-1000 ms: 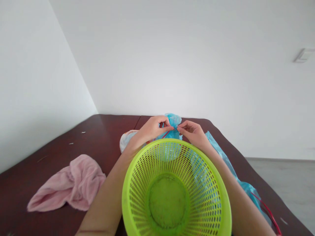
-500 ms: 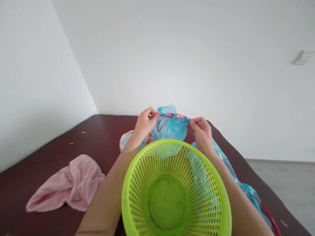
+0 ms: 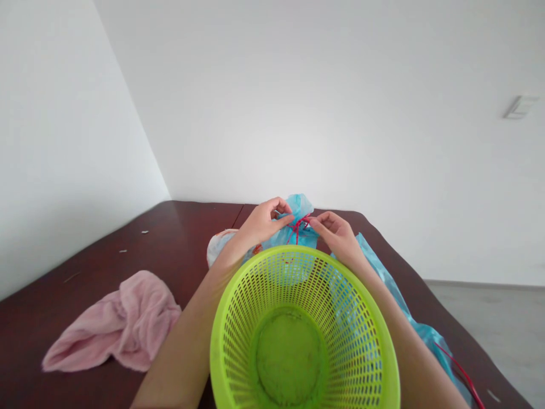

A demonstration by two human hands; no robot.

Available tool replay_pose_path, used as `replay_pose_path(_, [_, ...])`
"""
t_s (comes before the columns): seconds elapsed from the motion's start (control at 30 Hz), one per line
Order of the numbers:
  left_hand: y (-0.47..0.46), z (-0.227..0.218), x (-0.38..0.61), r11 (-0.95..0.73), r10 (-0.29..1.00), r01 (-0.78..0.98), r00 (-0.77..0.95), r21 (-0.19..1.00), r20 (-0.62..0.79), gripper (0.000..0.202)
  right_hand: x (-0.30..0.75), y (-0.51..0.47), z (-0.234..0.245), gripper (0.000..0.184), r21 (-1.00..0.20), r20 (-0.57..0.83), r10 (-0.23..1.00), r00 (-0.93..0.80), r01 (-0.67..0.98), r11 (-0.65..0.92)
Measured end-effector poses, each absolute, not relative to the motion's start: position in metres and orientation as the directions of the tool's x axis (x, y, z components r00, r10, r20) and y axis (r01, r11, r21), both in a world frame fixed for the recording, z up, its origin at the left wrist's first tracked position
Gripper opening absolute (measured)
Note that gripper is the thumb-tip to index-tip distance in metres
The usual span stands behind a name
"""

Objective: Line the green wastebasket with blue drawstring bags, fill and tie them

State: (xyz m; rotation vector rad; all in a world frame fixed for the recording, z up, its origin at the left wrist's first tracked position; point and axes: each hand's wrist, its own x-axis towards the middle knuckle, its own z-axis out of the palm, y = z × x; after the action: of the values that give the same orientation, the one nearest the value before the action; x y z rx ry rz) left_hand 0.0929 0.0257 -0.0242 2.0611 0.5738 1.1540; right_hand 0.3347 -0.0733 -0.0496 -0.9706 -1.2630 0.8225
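Observation:
My left hand (image 3: 261,220) and my right hand (image 3: 336,233) meet just beyond a lime green plastic basket (image 3: 238,324). Both pinch a thin red string (image 3: 298,227) at the gathered neck of a light blue plastic bag (image 3: 300,205). The fingers of both hands are closed on the string, close together. The bag stands on the dark wooden table (image 3: 170,238); its lower part is hidden by the basket. The basket is empty, and both forearms pass along its sides.
A crumpled pink cloth (image 3: 119,324) lies on the table to the left. More light blue plastic with a red string (image 3: 426,332) trails along the right table edge. A white and orange bundle (image 3: 219,247) sits behind my left wrist. White walls surround the table.
Half a second ago my hands were apart, pulling the red string outward and stretching the bag's neck. They have come back together at the bag's neck.

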Motion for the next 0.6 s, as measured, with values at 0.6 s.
replay_pose_path(0.6, [0.024,-0.011,0.1,-0.198,0.95,-0.621,0.068,0.759,0.303,0.025,0.342,-0.08,-0.038,0.035,-0.925,0.377,0.895,0.239,0.06,0.374])
